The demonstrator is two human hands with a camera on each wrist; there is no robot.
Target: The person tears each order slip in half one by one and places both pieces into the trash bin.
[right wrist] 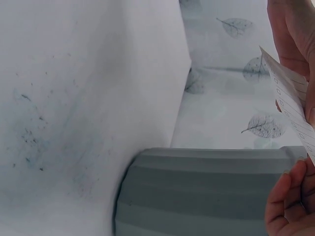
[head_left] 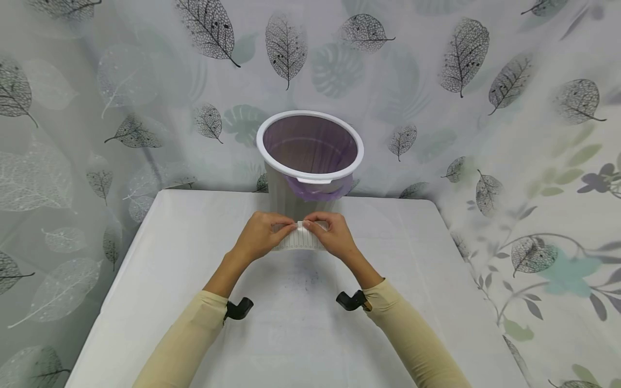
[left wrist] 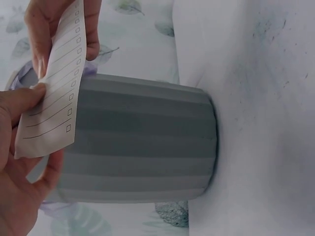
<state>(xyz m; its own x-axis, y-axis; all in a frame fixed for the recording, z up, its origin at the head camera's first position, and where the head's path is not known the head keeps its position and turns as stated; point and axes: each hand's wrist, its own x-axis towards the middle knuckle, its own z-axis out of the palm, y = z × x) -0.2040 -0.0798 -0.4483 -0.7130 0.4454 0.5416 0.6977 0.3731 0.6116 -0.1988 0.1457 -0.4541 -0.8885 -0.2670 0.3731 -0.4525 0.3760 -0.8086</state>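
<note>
A strip of white lined paper [head_left: 299, 240] with a column of small boxes is held up in front of the bin. My left hand [head_left: 262, 233] pinches its top edge between thumb and fingers. Close beside it, my right hand [head_left: 333, 233] pinches the same edge, thumb facing me. In the left wrist view the paper [left wrist: 61, 93] hangs slightly curved between both hands. The right wrist view catches only part of the paper [right wrist: 290, 96], at its right border. Behind the hands stands a grey bin [head_left: 278, 188] with a white rim and a purple liner bag folded over its edge.
A white-covered table [head_left: 204, 215] bears the bin near its back edge. Dark specks and a bluish smudge mark the cover in front of the paper. Leaf-patterned curtains [head_left: 412, 70] hang behind and at both sides. A small black device [head_left: 240, 309] is strapped at each wrist.
</note>
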